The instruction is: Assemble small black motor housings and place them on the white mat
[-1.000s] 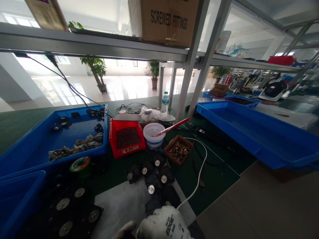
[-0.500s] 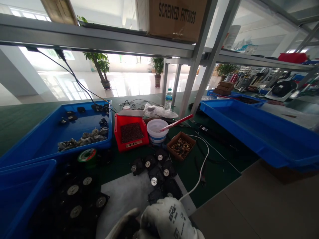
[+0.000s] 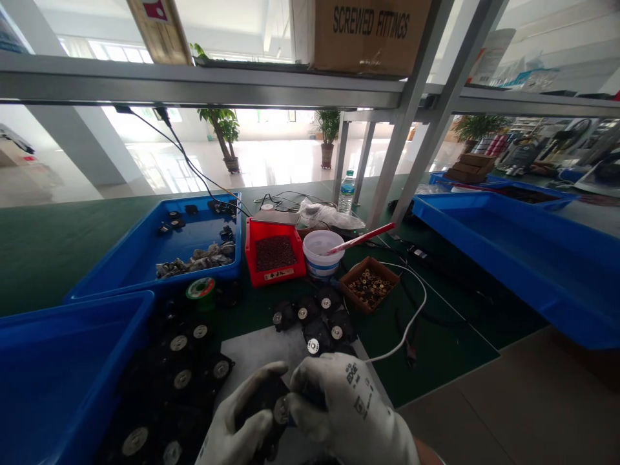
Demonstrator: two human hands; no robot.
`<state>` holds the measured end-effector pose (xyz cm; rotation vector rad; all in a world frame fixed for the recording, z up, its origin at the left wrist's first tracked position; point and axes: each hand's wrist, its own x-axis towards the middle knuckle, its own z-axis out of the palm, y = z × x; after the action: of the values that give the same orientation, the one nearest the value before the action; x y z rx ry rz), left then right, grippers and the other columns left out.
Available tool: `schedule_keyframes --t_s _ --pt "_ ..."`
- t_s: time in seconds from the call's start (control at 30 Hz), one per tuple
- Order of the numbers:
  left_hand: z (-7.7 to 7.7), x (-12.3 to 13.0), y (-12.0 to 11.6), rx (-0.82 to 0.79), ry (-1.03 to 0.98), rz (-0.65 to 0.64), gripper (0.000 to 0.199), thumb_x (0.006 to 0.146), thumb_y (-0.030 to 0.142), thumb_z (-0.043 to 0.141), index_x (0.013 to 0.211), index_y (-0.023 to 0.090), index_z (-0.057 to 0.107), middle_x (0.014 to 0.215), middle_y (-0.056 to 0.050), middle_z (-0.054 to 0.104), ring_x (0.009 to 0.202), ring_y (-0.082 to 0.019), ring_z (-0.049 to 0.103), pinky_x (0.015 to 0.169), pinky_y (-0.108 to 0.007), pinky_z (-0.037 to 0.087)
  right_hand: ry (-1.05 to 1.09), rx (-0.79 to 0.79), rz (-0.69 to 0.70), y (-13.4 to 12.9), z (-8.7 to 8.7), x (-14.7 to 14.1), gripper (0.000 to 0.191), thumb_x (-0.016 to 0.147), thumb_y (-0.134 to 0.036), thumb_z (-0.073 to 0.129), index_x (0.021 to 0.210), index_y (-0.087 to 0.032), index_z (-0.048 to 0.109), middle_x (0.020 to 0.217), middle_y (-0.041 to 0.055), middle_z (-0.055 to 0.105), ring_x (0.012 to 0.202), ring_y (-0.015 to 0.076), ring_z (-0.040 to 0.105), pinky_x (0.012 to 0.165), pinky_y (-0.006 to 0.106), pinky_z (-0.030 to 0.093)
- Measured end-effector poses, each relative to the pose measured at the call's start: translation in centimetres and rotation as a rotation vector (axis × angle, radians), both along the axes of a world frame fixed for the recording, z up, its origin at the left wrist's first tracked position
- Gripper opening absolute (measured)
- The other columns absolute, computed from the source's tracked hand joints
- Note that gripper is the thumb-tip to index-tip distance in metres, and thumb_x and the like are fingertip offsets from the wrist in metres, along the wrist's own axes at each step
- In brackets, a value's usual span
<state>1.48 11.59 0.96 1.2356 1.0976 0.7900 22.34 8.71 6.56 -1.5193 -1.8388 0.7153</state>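
Observation:
My left hand (image 3: 242, 413), in a white glove, grips a black housing (image 3: 264, 395) with a round silver disc on it. The thumb and fingers wrap round its side. Close against it, my gloved right hand (image 3: 336, 400) has its fingers curled, with the fingertips at the disc. Something dark shows inside the right hand's curl, but I cannot make out what it is. Beneath both hands lies a grey-white sheet (image 3: 247, 349). Several similar black housings (image 3: 313, 345) with silver discs sit beyond the right hand, and more black housings (image 3: 182, 378) crowd the left side.
A red bin (image 3: 254, 274) of small brown pieces, a white tub (image 3: 320, 265) with a red-and-white stick, and a carton (image 3: 372, 307) of brass-coloured rings stand behind. Blue trays (image 3: 232, 268) flank the bench. A white cable (image 3: 421, 316) curves right; a solder-like spool (image 3: 201, 289) sits left.
The view has shifted, so the bench items appear further right. Both hands have come up into view, and the black housing with its disc now shows between them.

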Motion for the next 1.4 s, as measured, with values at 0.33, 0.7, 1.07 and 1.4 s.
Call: schedule_keyframes --t_s 0.33,0.7,1.07,1.4 --pt "0.1 3.1 3.2 0.010 -0.077 -0.076 0.048 0.077 0.033 0.070 0.122 0.019 0.076 0.091 -0.006 0.078 0.076 -0.023 0.072 0.067 -0.027 0.058 -0.010 -0.042 -0.076 2.2 -1.2 1.9 0.006 0.089 -0.029 0.071 0.083 -0.026 0.072 0.079 -0.0033 0.076 0.074 0.0149 0.069 0.074 0.026 0.045" --pt "-2.7 1.4 3.4 0.077 0.021 -0.101 0.053 0.078 0.040 0.069 0.126 0.021 0.077 0.131 -0.009 0.077 0.133 -0.037 0.062 0.111 -0.038 0.051 -0.001 -0.015 -0.038 2.2 -2.7 1.2 0.004 0.086 -0.024 0.070 0.082 -0.025 0.070 0.078 -0.0039 0.074 0.071 0.0126 0.068 0.064 0.022 0.042" --pt "-2.0 1.8 3.0 0.037 -0.013 -0.067 0.049 0.077 0.039 0.072 0.122 0.020 0.078 0.122 -0.009 0.080 0.118 -0.036 0.072 0.108 -0.038 0.055 0.035 -0.017 -0.048 1.7 -2.4 1.2 0.006 0.087 -0.023 0.072 0.082 -0.025 0.071 0.078 -0.0046 0.074 0.070 0.0111 0.067 0.063 0.020 0.042" --pt "-1.5 1.9 2.9 0.034 0.047 -0.061 0.048 0.077 0.038 0.070 0.122 0.022 0.077 0.125 -0.007 0.079 0.122 -0.034 0.070 0.103 -0.032 0.056 0.037 0.000 -0.053 1.7 -2.7 1.0 0.007 0.087 -0.025 0.074 0.082 -0.025 0.070 0.078 -0.0051 0.074 0.072 0.0109 0.068 0.065 0.019 0.044"
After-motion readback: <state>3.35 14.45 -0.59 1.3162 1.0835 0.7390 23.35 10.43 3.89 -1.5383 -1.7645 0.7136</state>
